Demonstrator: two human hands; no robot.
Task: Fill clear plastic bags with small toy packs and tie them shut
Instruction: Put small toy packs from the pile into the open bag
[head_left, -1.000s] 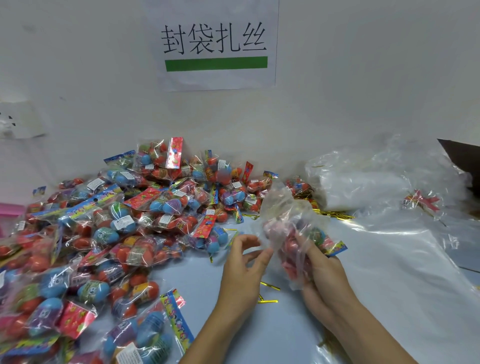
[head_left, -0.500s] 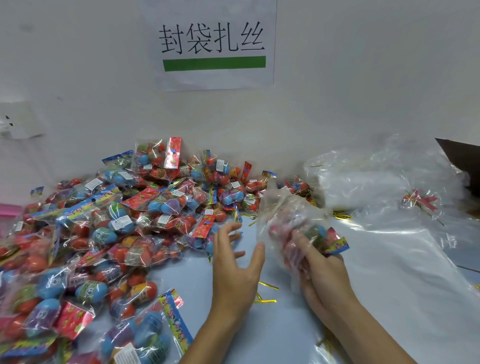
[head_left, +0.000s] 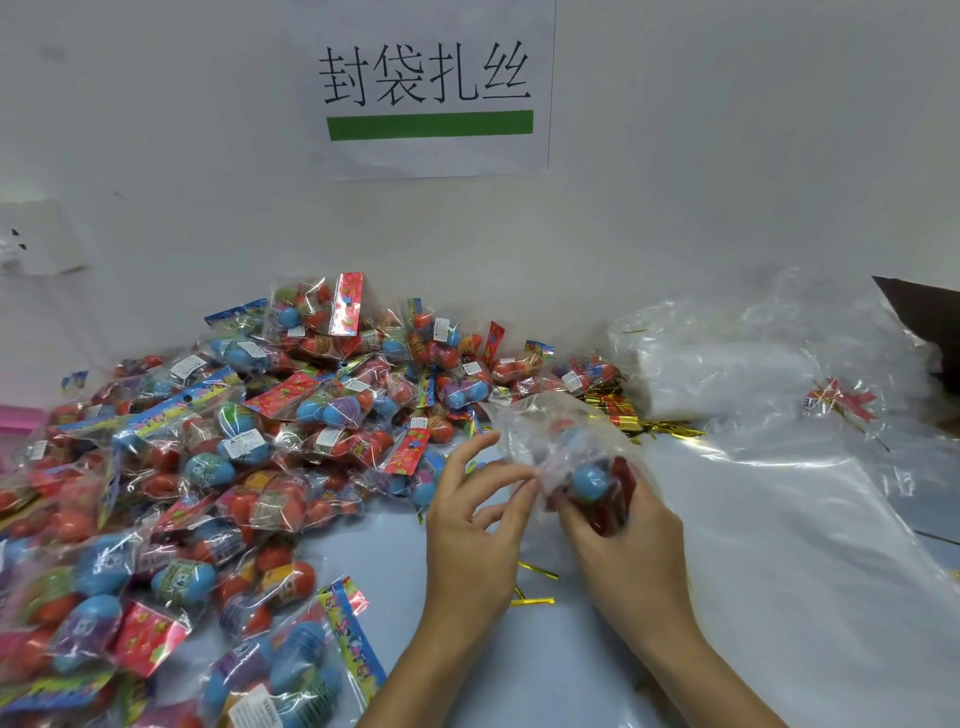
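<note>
A clear plastic bag (head_left: 558, 431) with toy packs inside, a blue egg and red pieces showing, is held above the table's middle. My right hand (head_left: 623, 540) grips its lower part from underneath. My left hand (head_left: 475, 519) pinches the bag's left edge with its fingertips. A big heap of small toy packs (head_left: 234, 467) with blue and red eggs covers the table's left half. Gold twist ties (head_left: 535, 587) lie on the table between my wrists, and a bundle of more ties (head_left: 618, 413) lies behind the bag.
A stack of empty clear bags (head_left: 727, 358) sits at the back right, with flat plastic sheeting (head_left: 810, 545) spread over the right side. A tied small bag (head_left: 841, 402) lies on it. A paper sign (head_left: 431, 88) hangs on the wall. A pink object (head_left: 18, 418) shows at the left edge.
My left hand had opened away from the bag and has now come back to pinch its left edge. The bag has turned in my right hand, so the blue egg now faces me.
</note>
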